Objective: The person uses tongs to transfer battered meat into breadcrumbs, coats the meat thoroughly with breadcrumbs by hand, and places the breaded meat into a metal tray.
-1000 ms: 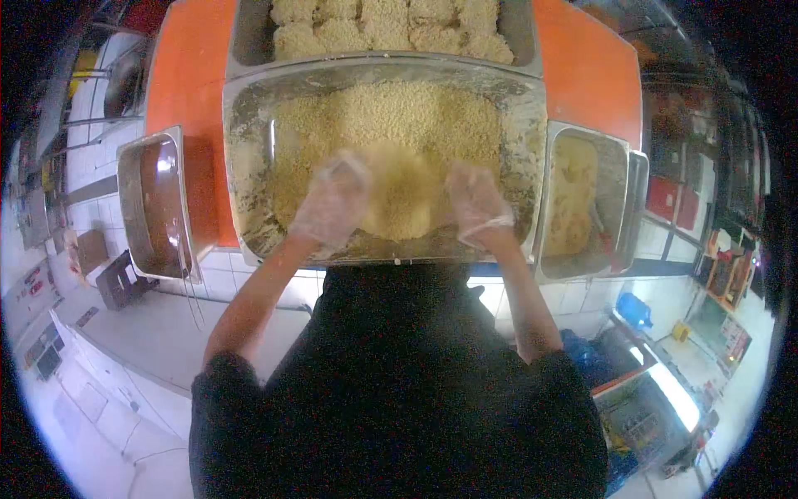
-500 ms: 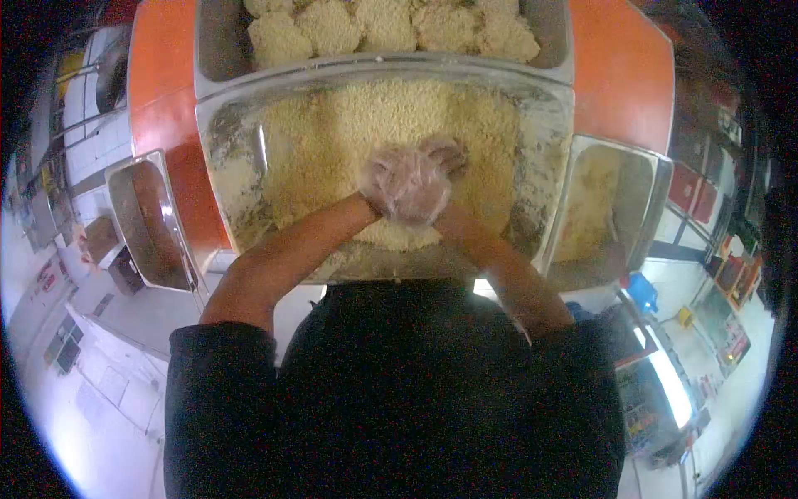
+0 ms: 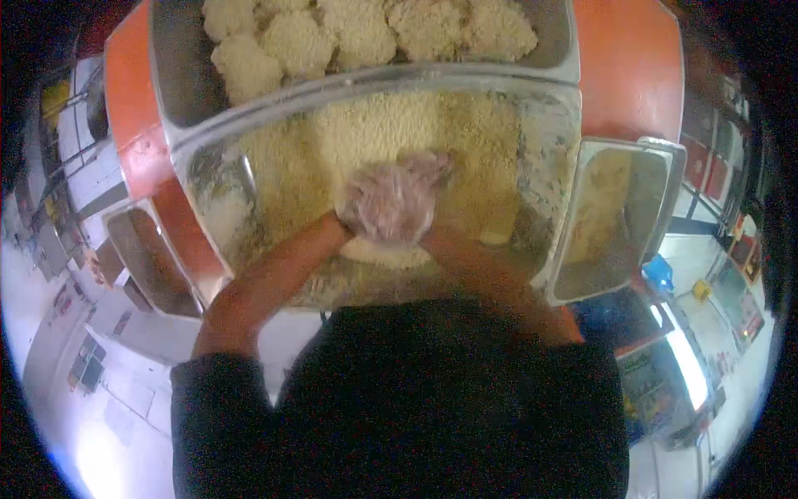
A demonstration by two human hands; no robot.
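Observation:
My left hand [image 3: 364,202] and my right hand [image 3: 412,200] are together, overlapping, over the middle of a wide metal tub [image 3: 374,81]. Both look wrapped in thin clear plastic gloves. Pale, coarse crumbs [image 3: 378,125] fill much of the tub, and my hands are down at their surface. A lighter mound of crumbs [image 3: 386,254] lies just below my wrists. Motion smears my fingers, and whatever is under or between my palms is hidden.
Behind the tub, a metal tray [image 3: 553,50] holds several crumb-coated lumps [image 3: 357,33]. A smaller metal pan [image 3: 657,179] with pale residue stands at the right, another pan [image 3: 137,241] at the left. Orange panels [image 3: 628,75] flank the tub.
The whole view has shifted and tilted slightly with my head. My joined hands appear a little further left and lower, still together over the crumbs.

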